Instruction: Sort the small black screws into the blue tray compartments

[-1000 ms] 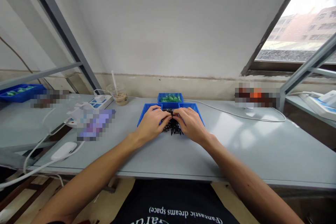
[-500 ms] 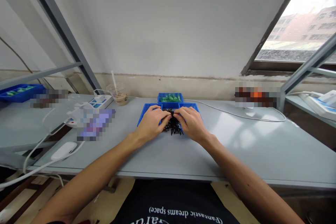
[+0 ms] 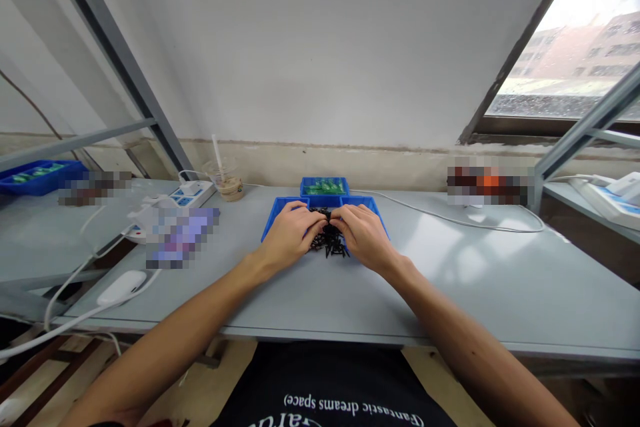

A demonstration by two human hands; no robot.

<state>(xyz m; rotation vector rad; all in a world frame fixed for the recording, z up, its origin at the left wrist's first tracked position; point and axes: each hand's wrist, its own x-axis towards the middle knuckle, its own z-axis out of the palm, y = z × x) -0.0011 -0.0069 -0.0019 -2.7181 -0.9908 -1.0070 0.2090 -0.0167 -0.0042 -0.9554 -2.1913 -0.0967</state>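
A heap of small black screw-like pieces (image 3: 330, 243) lies on the table between my hands. Above it, my left hand (image 3: 294, 230) pinches with thumb and fingertips, close to the fingertips of the other hand. My right hand (image 3: 364, 230) is likewise closed in a pinch. Something small and dark shows between the two sets of fingertips, too small to name. Two blue bins stand partly behind the hands, the left bin (image 3: 273, 213) and the right bin (image 3: 377, 208). Behind them a third blue bin (image 3: 325, 200) holds several green pieces (image 3: 325, 186).
On the left are a plastic cup with a straw (image 3: 230, 187), a power strip (image 3: 193, 193), a blurred purple object (image 3: 185, 237) and a white device (image 3: 121, 287) with cables. A white cable (image 3: 450, 219) runs along the right side. Grey metal posts (image 3: 543, 173) flank the table (image 3: 320, 307).
Both hands stay over the black heap with almost no movement; only the fingertips shift slightly.
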